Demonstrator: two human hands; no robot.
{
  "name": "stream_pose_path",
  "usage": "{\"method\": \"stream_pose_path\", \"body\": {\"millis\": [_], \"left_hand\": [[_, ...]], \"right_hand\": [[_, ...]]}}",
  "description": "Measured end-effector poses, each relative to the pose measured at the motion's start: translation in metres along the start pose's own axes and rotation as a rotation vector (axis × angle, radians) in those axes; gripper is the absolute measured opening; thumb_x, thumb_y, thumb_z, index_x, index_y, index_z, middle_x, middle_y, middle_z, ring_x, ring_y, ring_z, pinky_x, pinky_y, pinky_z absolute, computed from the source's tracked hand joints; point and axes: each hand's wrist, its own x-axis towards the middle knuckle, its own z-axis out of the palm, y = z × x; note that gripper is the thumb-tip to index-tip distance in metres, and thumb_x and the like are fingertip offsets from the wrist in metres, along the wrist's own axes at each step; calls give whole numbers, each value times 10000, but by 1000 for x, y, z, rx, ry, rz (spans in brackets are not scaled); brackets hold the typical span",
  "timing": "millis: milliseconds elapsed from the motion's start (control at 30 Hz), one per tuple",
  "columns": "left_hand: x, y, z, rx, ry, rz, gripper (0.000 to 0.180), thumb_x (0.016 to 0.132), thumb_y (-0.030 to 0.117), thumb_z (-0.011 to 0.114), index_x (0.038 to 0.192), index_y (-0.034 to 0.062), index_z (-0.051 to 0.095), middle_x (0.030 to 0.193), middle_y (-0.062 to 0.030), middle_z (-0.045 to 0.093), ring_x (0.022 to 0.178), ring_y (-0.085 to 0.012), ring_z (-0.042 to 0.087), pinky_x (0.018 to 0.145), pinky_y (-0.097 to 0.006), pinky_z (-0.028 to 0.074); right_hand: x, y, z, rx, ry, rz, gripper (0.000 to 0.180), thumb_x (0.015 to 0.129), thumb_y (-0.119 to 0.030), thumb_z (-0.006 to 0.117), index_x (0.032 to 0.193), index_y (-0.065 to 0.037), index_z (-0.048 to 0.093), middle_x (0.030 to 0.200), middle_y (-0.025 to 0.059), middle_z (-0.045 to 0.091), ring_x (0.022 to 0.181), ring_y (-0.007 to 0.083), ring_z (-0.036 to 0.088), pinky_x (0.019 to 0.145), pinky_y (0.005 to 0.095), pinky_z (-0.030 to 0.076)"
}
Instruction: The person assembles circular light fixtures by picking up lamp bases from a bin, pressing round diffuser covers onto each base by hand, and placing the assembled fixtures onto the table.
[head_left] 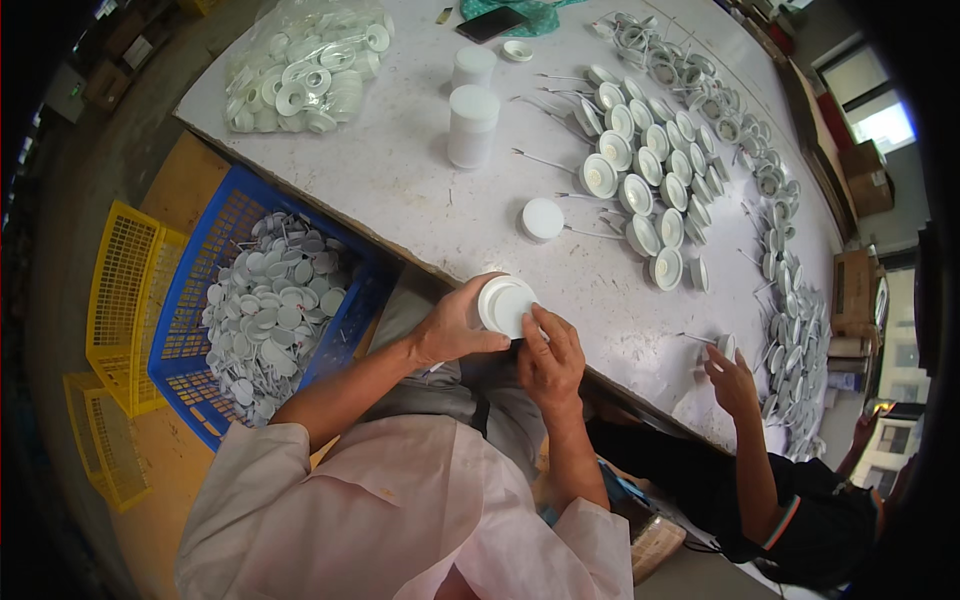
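Just in front of my body, at the table's near edge, my left hand (452, 326) is closed round a white round downlight housing (487, 292). My right hand (553, 362) pinches a flat white disc (515, 308) at its edge, over the face of the housing. Whether the disc is seated or only rests there, I cannot tell. Beyond my hands a short stack of white discs (542, 219) sits on the table. Two taller disc stacks (472, 130) stand farther back. To their right is a cluster of downlights (648, 165), many with wires trailing left.
Left of me, a blue crate (172, 330) holds many finished-looking white round pieces, with yellow crates (120, 300) beside it. A clear bag of white rings (310, 70), a phone (492, 24) and a green bag (540, 15) lie far back. A co-worker's hand (735, 385) touches a downlight at right.
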Motion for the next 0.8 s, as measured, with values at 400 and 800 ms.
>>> {"method": "stream_pose_path", "body": {"millis": [400, 800], "left_hand": [[-3, 1, 3, 191, 107, -41, 498, 897, 196, 603, 1316, -8, 427, 1124, -117, 593, 972, -142, 570, 788, -265, 474], [-6, -2, 5, 328, 187, 68, 378, 942, 157, 542, 1281, 7, 467, 1068, -90, 609, 932, -116, 580, 764, -260, 505]], "right_hand": [[-2, -10, 7, -34, -22, -55, 551, 635, 15, 668, 1178, -64, 619, 1209, 138, 588, 964, 338, 599, 795, 397, 523], [-1, -15, 8, -31, -16, -76, 553, 606, 23, 683, 1149, -74, 645, 1204, 121, 596, 945, 327, 595, 789, 390, 521]]}}
